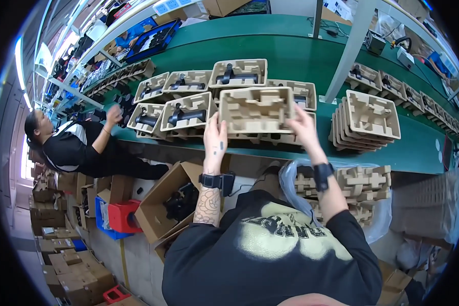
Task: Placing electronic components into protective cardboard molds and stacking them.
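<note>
Between my two hands is a tan moulded pulp tray [256, 124], tilted so that its shaped hollows face me; no black part shows in it. My left hand [215, 133] grips the tray's left edge. On the opposite side, my slightly blurred right hand [303, 126] holds the right edge. Behind and to the left, several similar trays stand close together and partly stacked, each with a black tube-shaped part [187, 117] inside. The held tray hides some of them. To the right of my right hand rises a stack of nested pulp trays [371, 120].
The green bench [301, 51] carries a metal post [349, 51] at right and more filled trays beyond. Below sit a carton [155, 217] of black parts and a plastic-lined container [290, 196] of pulp pieces. A co-worker [69, 145] stands at left.
</note>
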### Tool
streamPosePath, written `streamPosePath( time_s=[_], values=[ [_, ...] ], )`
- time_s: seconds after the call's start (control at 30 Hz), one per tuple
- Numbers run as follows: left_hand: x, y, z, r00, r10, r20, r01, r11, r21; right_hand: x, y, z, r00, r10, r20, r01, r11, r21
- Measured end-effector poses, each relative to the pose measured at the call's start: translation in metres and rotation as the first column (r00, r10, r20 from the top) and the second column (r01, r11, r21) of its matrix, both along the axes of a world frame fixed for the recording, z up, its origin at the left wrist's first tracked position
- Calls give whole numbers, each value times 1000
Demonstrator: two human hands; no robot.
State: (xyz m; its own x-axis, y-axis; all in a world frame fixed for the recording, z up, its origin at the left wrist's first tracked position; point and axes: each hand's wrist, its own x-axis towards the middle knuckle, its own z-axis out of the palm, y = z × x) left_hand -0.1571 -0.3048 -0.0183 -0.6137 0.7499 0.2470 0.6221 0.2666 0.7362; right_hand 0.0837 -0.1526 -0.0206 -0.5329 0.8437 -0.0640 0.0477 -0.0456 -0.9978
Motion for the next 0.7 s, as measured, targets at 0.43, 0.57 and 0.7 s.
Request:
streamPosePath(
  time_s=[0.43, 0.57, 0.7],
  values=[
    [99, 79, 62, 348, -784, 514, 852, 494, 176, 349, 151, 4, 211, -891, 403, 476, 454, 754],
    [182, 199, -3, 351, -816, 460, 865, 470, 174, 278, 150, 45, 314, -717, 622, 405, 694, 596],
    [219, 243, 2, 343, -733, 588, 863, 493, 112, 281, 121, 45, 151, -813, 563, 430, 566, 703]
  ],
)
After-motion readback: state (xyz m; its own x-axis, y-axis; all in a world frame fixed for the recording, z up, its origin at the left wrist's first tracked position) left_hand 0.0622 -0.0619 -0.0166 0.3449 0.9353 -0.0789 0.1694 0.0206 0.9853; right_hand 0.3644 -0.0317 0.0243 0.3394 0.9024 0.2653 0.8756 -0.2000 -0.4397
